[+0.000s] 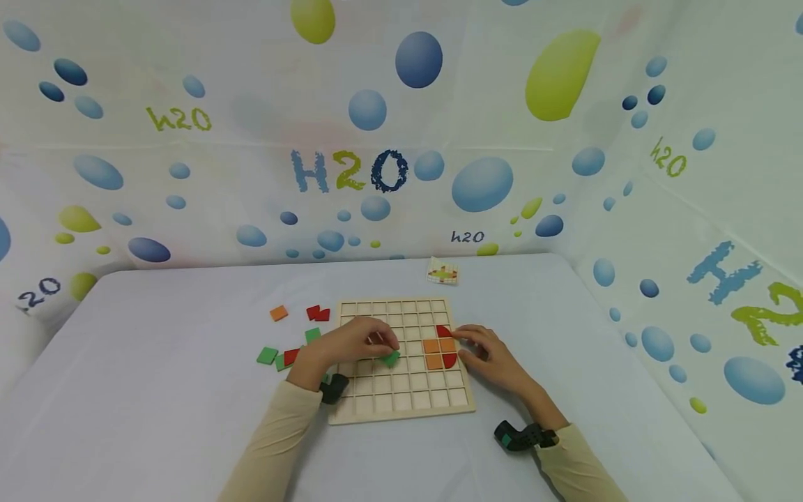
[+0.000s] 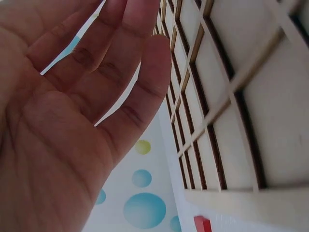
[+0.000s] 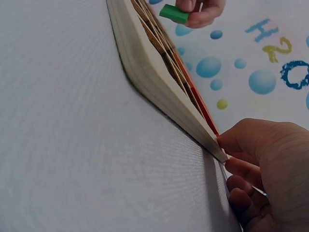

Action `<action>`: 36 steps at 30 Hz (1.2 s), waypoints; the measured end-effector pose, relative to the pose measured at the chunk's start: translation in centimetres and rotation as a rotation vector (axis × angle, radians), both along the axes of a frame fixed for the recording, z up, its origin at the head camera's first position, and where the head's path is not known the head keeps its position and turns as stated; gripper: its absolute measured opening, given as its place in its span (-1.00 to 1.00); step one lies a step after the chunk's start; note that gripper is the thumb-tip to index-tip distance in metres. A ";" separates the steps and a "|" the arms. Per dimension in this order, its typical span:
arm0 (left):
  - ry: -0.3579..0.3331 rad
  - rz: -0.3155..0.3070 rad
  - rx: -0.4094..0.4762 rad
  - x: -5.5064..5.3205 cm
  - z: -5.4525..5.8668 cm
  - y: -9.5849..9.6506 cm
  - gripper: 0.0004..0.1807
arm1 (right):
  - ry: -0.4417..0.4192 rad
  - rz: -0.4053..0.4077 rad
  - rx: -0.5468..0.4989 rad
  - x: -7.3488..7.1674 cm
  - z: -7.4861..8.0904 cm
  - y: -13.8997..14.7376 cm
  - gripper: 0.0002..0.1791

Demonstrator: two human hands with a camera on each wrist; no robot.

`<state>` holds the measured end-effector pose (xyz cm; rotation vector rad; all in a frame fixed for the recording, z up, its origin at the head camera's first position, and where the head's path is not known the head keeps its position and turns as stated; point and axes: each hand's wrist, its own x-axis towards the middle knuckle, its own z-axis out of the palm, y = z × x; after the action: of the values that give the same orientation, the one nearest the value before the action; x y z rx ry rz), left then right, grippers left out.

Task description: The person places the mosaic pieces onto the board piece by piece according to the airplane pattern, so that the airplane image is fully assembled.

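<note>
A wooden grid board [image 1: 401, 402] lies on the table between the hands. Above its middle, my left hand [image 1: 357, 340] pinches a green tile [image 1: 391, 360] by the fingertips; the right wrist view also catches that green tile [image 3: 174, 13] tilted over the board. My right hand [image 1: 498, 359] rests beside the board, fingertips touching its right edge [image 3: 193, 123], fingers loosely bent. Near those fingertips, orange tiles [image 1: 434, 362] and red rounded tiles [image 1: 449, 360] sit in the grid's cells. In the left wrist view, the palm [image 2: 53, 140] shows but the tile is hidden.
Left of the board lie loose tiles: an orange one [image 1: 279, 313], red ones [image 1: 322, 315] and several green ones [image 1: 267, 355], some partly behind the left arm. A small pattern card [image 1: 442, 271] lies behind the board, near the table's back edge and the printed curtain [image 1: 251, 195].
</note>
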<state>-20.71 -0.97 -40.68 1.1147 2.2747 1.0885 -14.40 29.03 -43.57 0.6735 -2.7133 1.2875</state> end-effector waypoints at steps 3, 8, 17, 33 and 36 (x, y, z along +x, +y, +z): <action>0.012 -0.009 -0.003 -0.2 0.1 0.5 -0.93 | 0.008 0.006 0.007 0.3 1.1 -0.4 -0.65; 0.037 -0.037 -0.001 -0.5 0.2 1.0 -0.93 | 0.023 0.007 0.000 0.3 1.4 -0.7 -0.65; 0.021 -0.048 -0.007 -1.3 -0.4 1.6 -0.94 | 0.015 -0.003 -0.009 0.1 1.6 -1.1 -0.64; 0.048 -0.059 -0.018 -1.6 -0.8 2.8 -0.95 | 0.012 -0.023 -0.006 -0.2 1.3 -1.5 -0.64; 0.014 -0.042 -0.032 -1.5 -0.7 2.7 -0.95 | 0.009 -0.026 -0.003 -0.2 1.3 -1.5 -0.64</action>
<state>-22.24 1.75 -41.42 1.1556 2.2611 1.0282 -14.65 27.54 -42.26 0.6397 -2.7027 1.2794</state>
